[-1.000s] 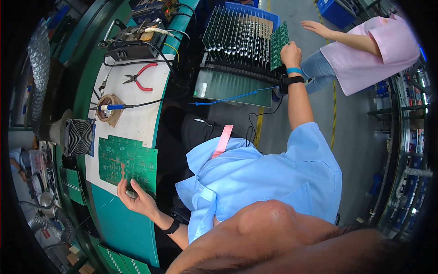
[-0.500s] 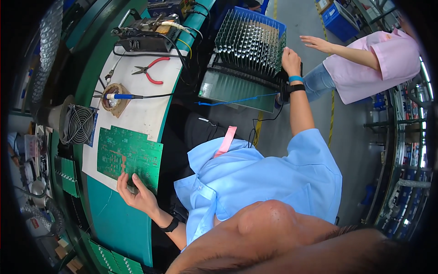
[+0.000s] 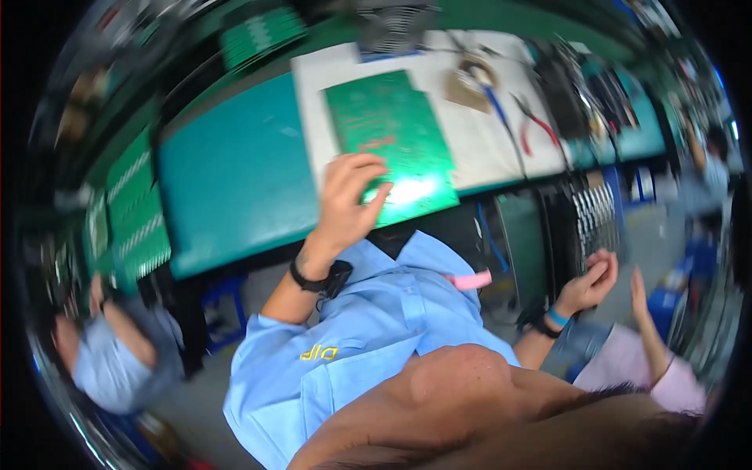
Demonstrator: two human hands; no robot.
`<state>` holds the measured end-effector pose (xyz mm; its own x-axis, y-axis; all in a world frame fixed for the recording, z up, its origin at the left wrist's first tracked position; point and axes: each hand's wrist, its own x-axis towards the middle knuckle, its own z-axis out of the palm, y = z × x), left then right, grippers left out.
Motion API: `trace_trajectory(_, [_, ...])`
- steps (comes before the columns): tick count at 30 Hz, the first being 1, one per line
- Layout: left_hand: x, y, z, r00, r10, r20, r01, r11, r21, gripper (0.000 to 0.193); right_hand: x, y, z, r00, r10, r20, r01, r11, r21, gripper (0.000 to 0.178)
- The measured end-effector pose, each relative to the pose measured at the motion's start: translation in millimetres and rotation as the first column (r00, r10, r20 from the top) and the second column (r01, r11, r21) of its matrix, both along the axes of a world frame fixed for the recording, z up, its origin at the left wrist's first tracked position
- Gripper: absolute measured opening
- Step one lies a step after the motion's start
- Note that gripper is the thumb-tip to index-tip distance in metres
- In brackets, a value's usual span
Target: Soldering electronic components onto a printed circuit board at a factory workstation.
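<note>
A large green circuit board [image 3: 392,117] lies on the white sheet, with a bright glare near its front edge. My left hand [image 3: 348,196] is over the board's left edge, its thumb and curved fingers apart, with nothing held between them. Whether the fingertips touch the board I cannot tell. On the right, my right hand [image 3: 589,286] is off the bench, just in front of a rack of upright boards [image 3: 595,215]. Its fingers are loosely bent, the palm partly showing, and I see nothing in it. Motion blurs the view.
Right of the board lie a soldering iron [image 3: 493,98] on its stand and red-handled cutters [image 3: 540,125]. A fan [image 3: 395,31] stands behind. More green boards [image 3: 137,207] are at the left. A co-worker in pink [image 3: 627,356] is close by my right hand; another person [image 3: 125,352] sits left.
My view has swung toward the bench, so everything sits turned in the picture. My right hand has come off the racked boards. My left hand remains by the flat board.
</note>
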<state>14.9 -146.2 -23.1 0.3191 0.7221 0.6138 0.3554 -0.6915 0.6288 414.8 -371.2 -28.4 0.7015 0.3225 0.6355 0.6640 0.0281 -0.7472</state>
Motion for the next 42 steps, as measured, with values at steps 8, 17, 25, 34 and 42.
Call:
trace_trajectory(8, [-56, -18, 33, 0.978, 0.152, 0.146, -0.160, 0.986, 0.042, 0.032, -139, 152, 19, 0.436, 0.892, -0.120, -0.900, 0.436, -0.027, 0.031])
trace_trajectory(17, [-209, 91, 67, 0.526, 0.572, 0.629, -0.212, 0.804, -0.555, 0.030, -126, 225, 6, 0.447, 0.807, -0.385, -0.887, 0.457, -0.069, 0.031])
trace_trajectory(25, [-206, 222, 49, 0.887, 0.458, 0.058, -0.300, 0.668, -0.681, 0.029, -129, 219, -11, 0.491, 0.802, -0.340, -0.855, 0.518, -0.013, 0.030])
trace_trajectory(34, [-184, 263, 39, 0.874, 0.482, -0.054, -0.322, 0.493, -0.808, 0.031, -132, 218, -6, 0.471, 0.788, -0.396, -0.869, 0.492, -0.055, 0.028])
trace_trajectory(42, [-182, 264, 43, 0.882, 0.465, -0.080, -0.310, 0.445, -0.840, 0.033, -132, 219, -8, 0.484, 0.799, -0.357, -0.870, 0.484, -0.095, 0.026])
